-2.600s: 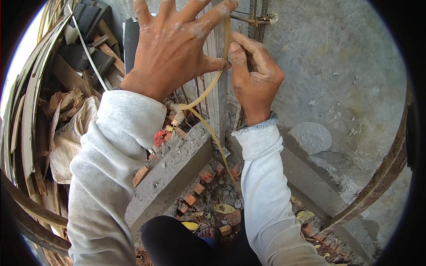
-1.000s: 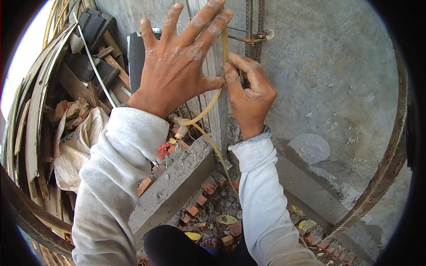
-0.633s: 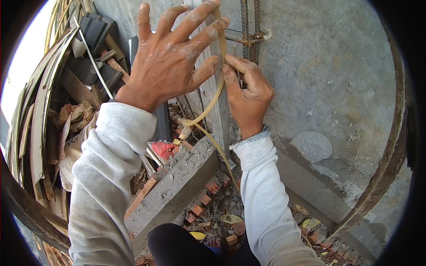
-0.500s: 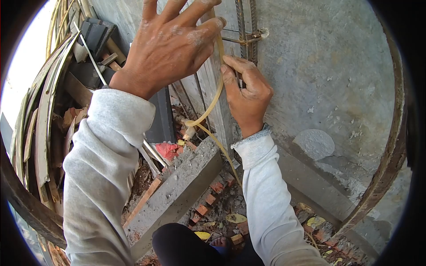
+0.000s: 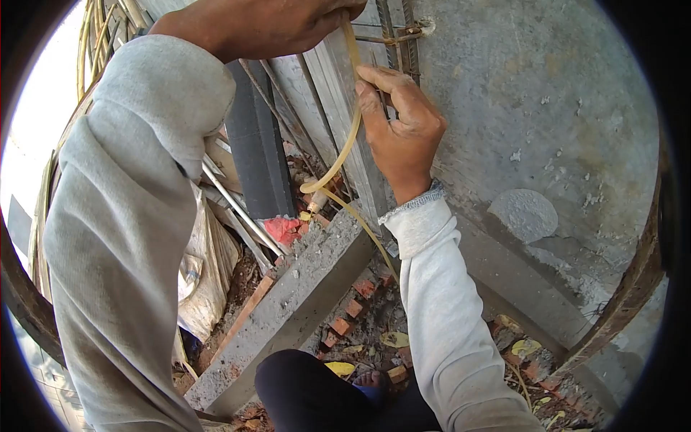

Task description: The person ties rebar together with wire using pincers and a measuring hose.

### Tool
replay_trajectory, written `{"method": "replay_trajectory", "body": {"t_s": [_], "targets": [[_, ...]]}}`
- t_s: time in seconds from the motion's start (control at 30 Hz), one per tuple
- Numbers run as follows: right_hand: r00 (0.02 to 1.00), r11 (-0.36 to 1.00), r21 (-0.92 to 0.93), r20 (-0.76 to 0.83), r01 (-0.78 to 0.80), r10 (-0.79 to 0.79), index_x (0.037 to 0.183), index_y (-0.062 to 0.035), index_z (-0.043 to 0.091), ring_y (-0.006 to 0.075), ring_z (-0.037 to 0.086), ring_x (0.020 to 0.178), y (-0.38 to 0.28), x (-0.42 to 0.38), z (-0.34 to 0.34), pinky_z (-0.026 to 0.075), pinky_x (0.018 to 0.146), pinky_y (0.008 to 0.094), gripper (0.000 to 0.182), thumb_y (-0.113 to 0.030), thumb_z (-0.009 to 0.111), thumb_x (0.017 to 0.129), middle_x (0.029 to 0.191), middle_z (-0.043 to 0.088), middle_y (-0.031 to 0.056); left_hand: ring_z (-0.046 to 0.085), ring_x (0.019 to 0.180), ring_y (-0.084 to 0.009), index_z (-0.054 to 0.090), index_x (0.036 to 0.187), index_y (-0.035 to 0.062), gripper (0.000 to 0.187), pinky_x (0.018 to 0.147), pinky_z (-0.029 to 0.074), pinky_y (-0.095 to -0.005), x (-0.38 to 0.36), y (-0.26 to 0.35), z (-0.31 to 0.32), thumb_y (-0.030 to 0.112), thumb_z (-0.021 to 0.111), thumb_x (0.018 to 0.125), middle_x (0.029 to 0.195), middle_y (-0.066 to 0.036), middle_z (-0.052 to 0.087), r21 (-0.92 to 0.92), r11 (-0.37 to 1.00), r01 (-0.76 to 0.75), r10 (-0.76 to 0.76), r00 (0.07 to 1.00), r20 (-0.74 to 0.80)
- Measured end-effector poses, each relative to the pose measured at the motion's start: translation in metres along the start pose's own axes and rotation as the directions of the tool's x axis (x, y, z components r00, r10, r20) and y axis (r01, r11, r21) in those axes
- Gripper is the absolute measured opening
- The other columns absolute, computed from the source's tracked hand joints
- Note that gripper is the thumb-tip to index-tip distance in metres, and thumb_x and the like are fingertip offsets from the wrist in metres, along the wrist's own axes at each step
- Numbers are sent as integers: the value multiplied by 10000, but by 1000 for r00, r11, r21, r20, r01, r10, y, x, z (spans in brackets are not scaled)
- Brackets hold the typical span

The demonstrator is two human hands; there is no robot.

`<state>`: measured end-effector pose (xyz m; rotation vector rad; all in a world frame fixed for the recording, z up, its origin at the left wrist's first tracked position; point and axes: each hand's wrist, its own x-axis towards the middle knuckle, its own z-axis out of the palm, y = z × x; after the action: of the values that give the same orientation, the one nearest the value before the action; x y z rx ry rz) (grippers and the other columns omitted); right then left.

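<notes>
A thin, yellowish, see-through hose [image 5: 343,155] hangs in front of a grey wooden board [image 5: 333,86]. It bends in a small loop above the concrete beam and then trails down to the right. At the top edge my left hand [image 5: 266,27] is partly cut off by the frame; its fingers are closed at the upper part of the hose. Lower down, my right hand [image 5: 403,129] pinches the hose between thumb and forefinger, close to the board and steel bars [image 5: 403,43].
A rough concrete beam [image 5: 288,295] runs diagonally below my hands. Broken bricks [image 5: 342,325] and leaves lie beside it. To the right stands a grey plastered wall [image 5: 518,122]. Dark panels [image 5: 255,144], a pale sack [image 5: 209,277] and bamboo strips [image 5: 93,43] are at the left.
My left hand has moved up, partly out of the frame, and its spread fingers have closed at the hose. My right hand keeps its pinch. The view has shifted slightly.
</notes>
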<state>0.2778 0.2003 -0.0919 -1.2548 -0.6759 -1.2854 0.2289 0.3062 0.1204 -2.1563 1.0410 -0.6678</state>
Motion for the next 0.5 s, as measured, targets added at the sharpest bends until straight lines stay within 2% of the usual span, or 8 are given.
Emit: {"method": "replay_trajectory", "body": {"t_s": [0.07, 0.17, 0.5], "targets": [[1000, 1000, -1, 1, 1, -1, 1033, -25, 762, 194, 755, 896, 1, 0, 0, 589, 763, 299, 172, 12, 758, 865, 1010, 779, 110, 575, 1128, -287, 723, 975, 82, 197, 1226, 135, -660, 1, -13, 14, 170, 549, 996, 925, -79, 657, -25, 999, -29, 28, 999, -30], [1000, 1000, 9, 12, -4, 4, 1040, -24, 761, 183, 752, 888, 1, 0, 0, 592, 751, 294, 175, 11, 758, 868, 1010, 778, 110, 573, 1107, -285, 727, 965, 83, 203, 1228, 128, -651, -2, 1, 3, 170, 546, 996, 910, -76, 656, 58, 998, -9, 12, 999, -51], [999, 999, 18, 13, -33, 32, 1051, -22, 758, 172, 746, 896, 2, -2, 1, 606, 762, 294, 172, 7, 751, 882, 1023, 774, 110, 574, 1077, -280, 745, 967, 105, 214, 1238, 133, -635, 0, -8, 12, 197, 553, 991, 896, -66, 659, -34, 999, 6, -6, 1000, -21]]}}
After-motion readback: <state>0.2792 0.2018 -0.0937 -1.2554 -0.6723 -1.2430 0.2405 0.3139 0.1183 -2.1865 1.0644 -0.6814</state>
